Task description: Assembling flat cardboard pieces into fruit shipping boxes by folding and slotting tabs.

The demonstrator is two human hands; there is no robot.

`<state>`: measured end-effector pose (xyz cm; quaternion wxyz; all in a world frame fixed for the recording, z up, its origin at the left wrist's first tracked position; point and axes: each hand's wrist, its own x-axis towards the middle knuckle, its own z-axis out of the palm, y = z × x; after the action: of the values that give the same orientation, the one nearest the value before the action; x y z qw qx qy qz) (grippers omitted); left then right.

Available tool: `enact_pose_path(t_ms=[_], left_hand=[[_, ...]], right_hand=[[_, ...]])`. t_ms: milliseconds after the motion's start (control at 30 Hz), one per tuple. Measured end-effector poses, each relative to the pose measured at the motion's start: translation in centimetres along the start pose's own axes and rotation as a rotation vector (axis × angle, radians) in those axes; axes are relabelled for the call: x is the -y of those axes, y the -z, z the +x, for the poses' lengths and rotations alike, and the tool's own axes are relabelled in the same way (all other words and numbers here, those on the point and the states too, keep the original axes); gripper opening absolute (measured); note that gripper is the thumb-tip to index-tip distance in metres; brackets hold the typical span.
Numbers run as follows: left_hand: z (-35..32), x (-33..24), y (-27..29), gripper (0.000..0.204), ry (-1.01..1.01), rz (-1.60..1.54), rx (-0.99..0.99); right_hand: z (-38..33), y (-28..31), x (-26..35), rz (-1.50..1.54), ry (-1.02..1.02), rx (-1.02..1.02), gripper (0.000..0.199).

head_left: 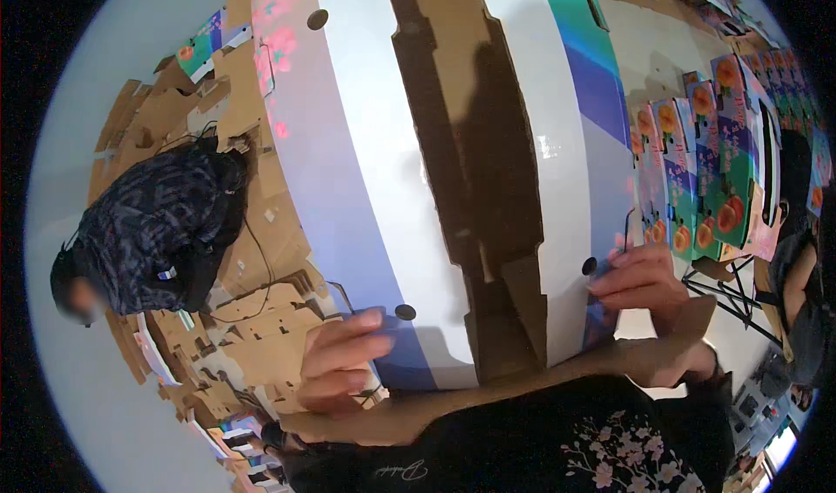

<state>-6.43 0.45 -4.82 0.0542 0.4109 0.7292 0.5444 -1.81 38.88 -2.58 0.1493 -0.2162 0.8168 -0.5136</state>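
Observation:
A large printed cardboard box (366,188) in white, lilac, purple and green fills the middle, a long gap running between its top panels. Brown inner cardboard shows through that gap. My left hand (341,362) grips the box's near left corner, fingers curled over the top beside a round hole. At the near right corner my right hand (643,286) holds the box likewise, fingertips by another round hole. Both thumbs are hidden. Between the hands, a bare brown cardboard edge (522,387) crosses in front of my black shirt.
To the right stand several printed fruit boxes (731,162) in a row, near a black metal stand (736,297). On the left, a person in dark patterned clothing (165,223) bends over stacked brown cardboard (270,319). Another person's arm (799,288) shows at the far right.

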Motion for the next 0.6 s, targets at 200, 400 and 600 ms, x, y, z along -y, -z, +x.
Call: enact_pose_path(t_ms=[200, 400, 600], left_hand=[[-2.6, -0.2, -5.0, 0.082, 0.406, -0.044, -0.781], [-1.6, 0.7, -5.3, 0.078, 0.533, 0.173, -0.576], [-1.7, 0.6, -6.0, 0.072, 0.429, 0.115, -0.563]], right_hand=[[0.0, -6.6, -1.4, 0.524, -0.208, -0.87, 0.067], [0.8, -7.7, -2.2, 0.054, -0.296, -0.904, 0.067], [0.7, -7.6, -2.1, -0.037, -0.191, -0.867, 0.063]])
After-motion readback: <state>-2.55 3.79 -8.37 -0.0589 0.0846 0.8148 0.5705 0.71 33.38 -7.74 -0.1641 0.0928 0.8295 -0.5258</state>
